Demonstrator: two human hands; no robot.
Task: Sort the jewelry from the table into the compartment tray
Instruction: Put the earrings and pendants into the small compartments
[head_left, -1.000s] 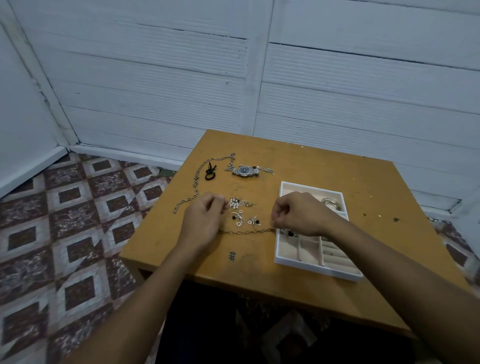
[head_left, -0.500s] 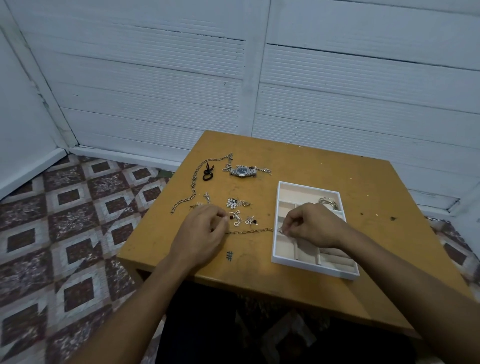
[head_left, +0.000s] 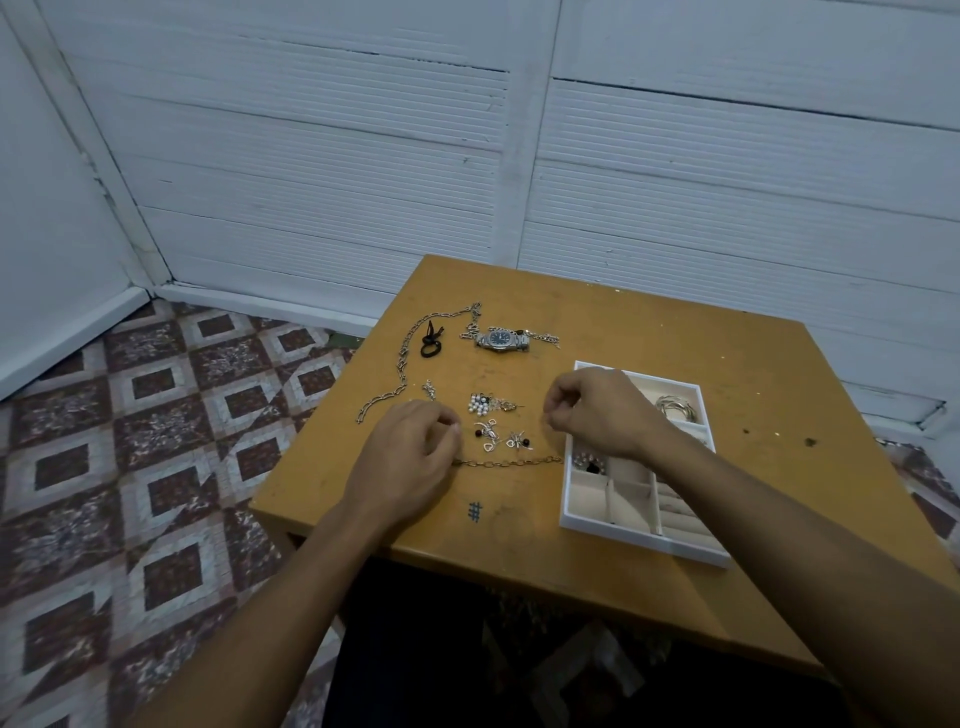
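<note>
The sorting had barely started. Most of the jewelry lay loose on the left half of the table (head_left: 649, 332), at the middle of the frame, and only two compartments of the tray (head_left: 644, 540), right of centre, showed anything inside. A bundle of bangles (head_left: 678, 408) sat in the tray's upper right compartment, and a small dark, sparkly piece (head_left: 589, 462) sat in a compartment along its left side. The lower compartments looked bare, and the right forearm hid part of the middle. Still to go, by size, were the long chain (head_left: 405, 358) snaking down the table's upper left, the watch (head_left: 501, 340) above centre, a short chain (head_left: 511, 462) stretched straight between the hands, a black loop (head_left: 431, 345), a pearl cluster (head_left: 480, 404) and a few small earrings (head_left: 488, 434). The left hand (head_left: 410, 457), lower centre-left, was curled, its fingertips seemingly pinching the short chain's left end. The right hand (head_left: 597, 410) hovered over the tray's left edge with fingers bunched; whether it pinched anything could not be told.
</note>
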